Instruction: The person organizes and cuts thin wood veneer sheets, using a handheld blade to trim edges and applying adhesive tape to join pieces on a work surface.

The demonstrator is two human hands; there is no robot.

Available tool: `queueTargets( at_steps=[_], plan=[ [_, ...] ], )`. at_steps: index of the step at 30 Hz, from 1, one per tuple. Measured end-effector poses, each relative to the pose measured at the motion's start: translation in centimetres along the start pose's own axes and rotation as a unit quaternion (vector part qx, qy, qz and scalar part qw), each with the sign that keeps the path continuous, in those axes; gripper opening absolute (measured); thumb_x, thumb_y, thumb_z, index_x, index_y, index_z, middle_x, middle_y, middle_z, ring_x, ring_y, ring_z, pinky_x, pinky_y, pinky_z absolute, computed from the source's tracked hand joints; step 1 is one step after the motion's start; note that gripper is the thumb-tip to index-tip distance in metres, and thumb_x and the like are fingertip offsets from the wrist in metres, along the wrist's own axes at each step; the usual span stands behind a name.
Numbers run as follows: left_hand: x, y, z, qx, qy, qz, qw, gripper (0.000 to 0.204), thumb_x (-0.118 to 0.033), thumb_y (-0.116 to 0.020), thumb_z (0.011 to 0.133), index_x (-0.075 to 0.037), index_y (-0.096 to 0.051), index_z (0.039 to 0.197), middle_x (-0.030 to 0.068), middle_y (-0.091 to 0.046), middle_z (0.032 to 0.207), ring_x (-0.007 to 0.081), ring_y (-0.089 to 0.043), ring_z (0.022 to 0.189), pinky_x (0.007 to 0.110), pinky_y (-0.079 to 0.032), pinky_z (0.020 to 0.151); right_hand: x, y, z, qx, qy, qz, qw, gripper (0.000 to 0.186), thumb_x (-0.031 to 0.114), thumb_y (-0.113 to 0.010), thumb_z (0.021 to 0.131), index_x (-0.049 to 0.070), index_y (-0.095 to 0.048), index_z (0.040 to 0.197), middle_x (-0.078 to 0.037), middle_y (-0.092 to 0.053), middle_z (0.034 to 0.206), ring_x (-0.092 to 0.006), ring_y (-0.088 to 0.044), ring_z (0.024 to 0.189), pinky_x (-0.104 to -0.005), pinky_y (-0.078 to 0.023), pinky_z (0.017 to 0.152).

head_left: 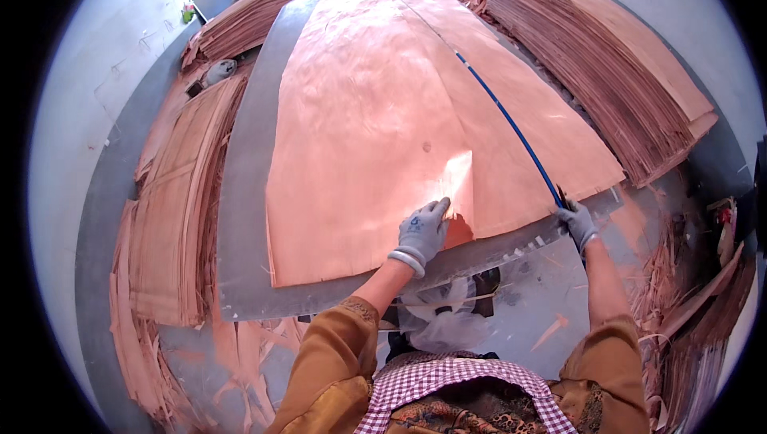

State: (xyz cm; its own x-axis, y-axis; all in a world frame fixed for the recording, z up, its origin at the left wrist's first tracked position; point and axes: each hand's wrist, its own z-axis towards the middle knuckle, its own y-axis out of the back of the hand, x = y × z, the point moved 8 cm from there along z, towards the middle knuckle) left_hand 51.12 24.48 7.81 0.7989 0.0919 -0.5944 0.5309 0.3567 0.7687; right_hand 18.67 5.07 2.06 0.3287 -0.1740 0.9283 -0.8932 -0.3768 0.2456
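Large pinkish wood veneer sheets lie overlapping on a grey board in front of me. My left hand, in a grey glove, pinches the lifted near edge of the upper left sheet, which is folded slightly up at that corner. My right hand, also gloved, grips the lower end of a long thin blue rod with a dark end piece at my fingers. The rod runs diagonally away from me across the right sheet toward the far end.
Tall veneer stacks stand at back left and right; a lower stack lies at left. Torn strips litter the grey floor around the board. A translucent plastic bag sits below the near edge. White walls border both sides.
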Motion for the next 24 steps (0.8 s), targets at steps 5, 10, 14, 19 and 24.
queueTargets(
  at_steps=[5,10,14,19,24],
  plan=[
    [-1.1,3.9,3.4,-0.112,0.129,-0.284,0.944,0.036,-0.023,-0.050,0.092,-0.008,-0.055,0.124,0.0181,-0.064,0.104,0.0164,-0.062,0.096,0.032,-0.048,0.081,-2.5,1.0,-8.7,-0.019,-0.056,0.064,0.996,0.020,0.022,-0.064,0.080,0.006,-0.064,0.092,-0.001,-0.052,0.054,-0.0098,-0.045,0.038,-0.0223,-0.031,0.036],
    [-3.2,10.7,4.3,-0.230,0.097,-0.541,0.803,0.017,-0.021,-0.051,0.094,-0.007,-0.058,0.089,-0.0106,-0.034,0.064,-0.0004,-0.028,0.057,0.020,-0.024,0.048,-9.2,-1.8,-15.4,0.010,-0.168,0.141,0.976,0.025,0.026,-0.067,0.080,0.008,-0.064,0.097,0.002,-0.047,0.052,-0.0078,-0.038,0.036,-0.0221,-0.027,0.034],
    [-6.6,13.4,4.8,-0.266,0.036,-0.544,0.795,0.017,-0.021,-0.051,0.094,-0.004,-0.055,0.092,-0.0058,-0.039,0.067,0.0023,-0.036,0.059,0.020,-0.030,0.051,-10.1,-5.3,-19.5,0.040,-0.146,0.147,0.978,0.023,0.025,-0.063,0.085,0.005,-0.061,0.096,-0.001,-0.049,0.053,-0.0098,-0.041,0.036,-0.0243,-0.030,0.034],
    [-9.9,11.6,5.3,-0.263,-0.093,-0.322,0.905,0.030,-0.015,-0.054,0.090,0.002,-0.050,0.115,0.0106,-0.056,0.089,0.0145,-0.054,0.073,0.027,-0.043,0.066,-7.0,-10.2,-24.7,0.101,-0.165,0.126,0.973,0.025,0.029,-0.058,0.089,0.005,-0.061,0.094,-0.002,-0.047,0.049,-0.0112,-0.042,0.037,-0.0251,-0.028,0.035],
    [-12.0,10.2,5.4,-0.189,-0.115,-0.418,0.881,0.040,-0.011,-0.056,0.086,0.006,-0.049,0.122,0.0195,-0.061,0.089,0.0225,-0.060,0.071,0.032,-0.048,0.066,-4.1,-16.2,-24.7,0.125,-0.201,0.185,0.954,0.026,0.031,-0.053,0.092,0.006,-0.060,0.093,0.000,-0.042,0.047,-0.0111,-0.039,0.037,-0.0252,-0.026,0.035]
  ],
)
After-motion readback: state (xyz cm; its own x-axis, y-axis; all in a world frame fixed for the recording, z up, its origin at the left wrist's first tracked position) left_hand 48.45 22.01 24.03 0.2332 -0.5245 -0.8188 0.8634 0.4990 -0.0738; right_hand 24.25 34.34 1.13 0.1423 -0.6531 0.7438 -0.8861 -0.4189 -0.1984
